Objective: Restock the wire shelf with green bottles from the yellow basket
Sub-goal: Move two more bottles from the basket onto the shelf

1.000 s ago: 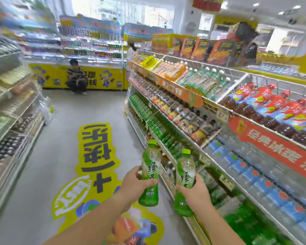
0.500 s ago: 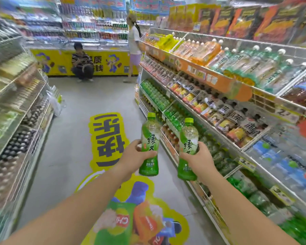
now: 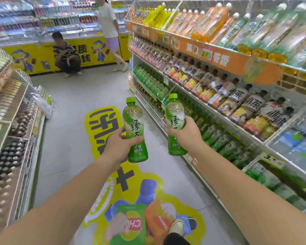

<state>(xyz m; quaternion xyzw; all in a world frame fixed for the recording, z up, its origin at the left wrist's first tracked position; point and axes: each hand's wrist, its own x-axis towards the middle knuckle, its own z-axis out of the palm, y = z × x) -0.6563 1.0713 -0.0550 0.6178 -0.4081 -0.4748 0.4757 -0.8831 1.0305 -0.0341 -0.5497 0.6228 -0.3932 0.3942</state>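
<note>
Left edge: a left-side rack of dark-capped goods, blurred. Beyond it, at the aisle's far end, a crouching person in front of a yellow display.

Centre floor: a yellow floor sticker with black characters.

Left hand: grip wrapped round the middle of the first green bottle, which is upright with its green cap on, above the aisle floor.

Right hand: grip wrapped round the second green bottle, also upright and capped, just beside the wire shelf. The two bottles are level and apart, not touching.

Right: shelved green bottles lie tilted on a lower tier, under a row of dark-capped tea bottles.
</note>
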